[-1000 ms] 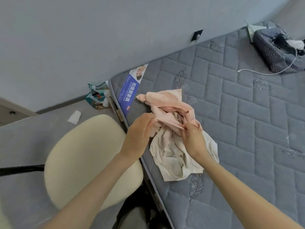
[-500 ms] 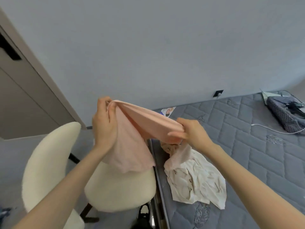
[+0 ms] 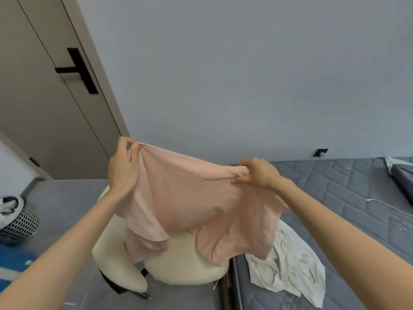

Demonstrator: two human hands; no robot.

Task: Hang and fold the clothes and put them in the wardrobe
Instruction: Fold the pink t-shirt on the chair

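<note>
Now raised off the mattress (image 3: 346, 198) and pulled wider than half a second ago, the pink top (image 3: 196, 202) hangs above the chair (image 3: 185, 271), its upper edge clamped in the curled fingers of my left hand (image 3: 124, 166) and right hand (image 3: 259, 174), seemingly ready for folding.

Location type: bedroom in a private home

Indicators: a grey quilted mattress (image 3: 335, 198) occupies the right side, set against a plain pale wall (image 3: 223, 74). A wall socket (image 3: 320, 152) sits just above the mattress edge, and a white cable (image 3: 388, 206) lies on the mattress surface. An interior door (image 3: 44, 119) with a black lever handle (image 3: 78, 70) stands at the left. A cream upholstered chair (image 3: 185, 265) stands on the grey floor (image 3: 67, 198) beside the mattress. A mesh basket (image 3: 17, 222) stands at the far left. Loose clothing is present: a pink garment (image 3: 201, 209) held up above the chair, and a cream garment (image 3: 290, 269) crumpled on the mattress
</note>
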